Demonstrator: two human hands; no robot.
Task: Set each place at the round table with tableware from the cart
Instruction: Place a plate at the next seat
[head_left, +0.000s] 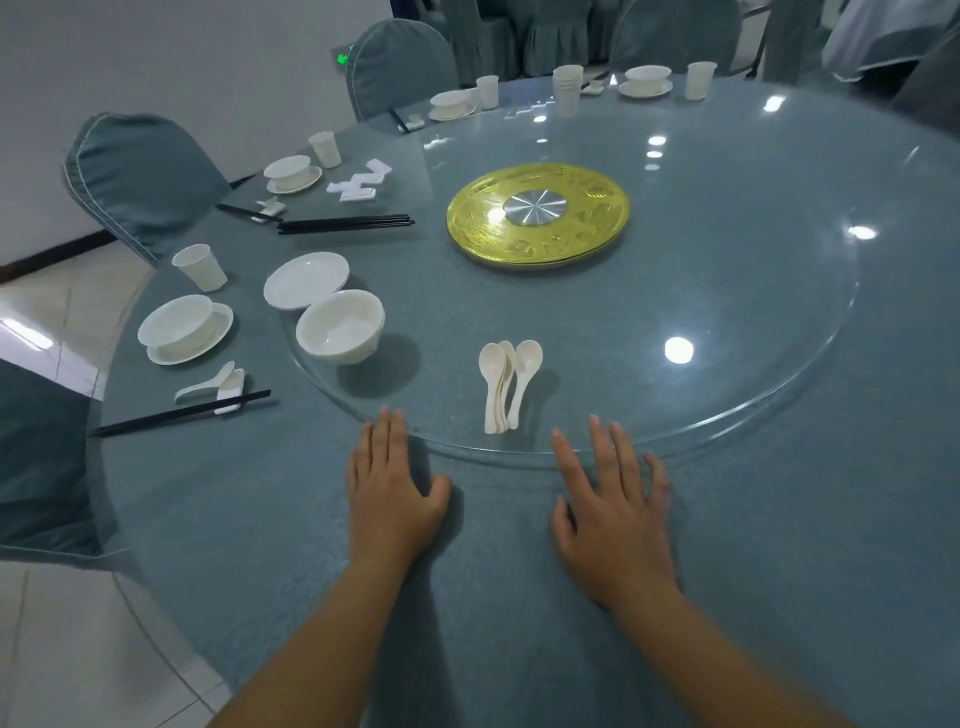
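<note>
My left hand (392, 491) and my right hand (613, 512) lie flat, palms down, on the blue-grey tablecloth (260, 519), fingertips at the near edge of the glass turntable (727, 312). Neither holds anything. Just beyond them on the glass lies a small stack of white spoons (506, 382). To the left on the glass stand a stack of white bowls (341, 326) and a stack of white plates (306, 280). A laid place at the left has a bowl on a plate (184, 328), a cup (201, 267), a spoon on a rest (213, 387) and black chopsticks (176, 414).
A gold disc (537, 213) sits at the turntable's centre. Loose black chopsticks (345, 224) and white rests (363, 182) lie farther left, a cup stack (567, 88) at the back. More laid places ring the far rim. Covered chairs (140, 176) surround the table.
</note>
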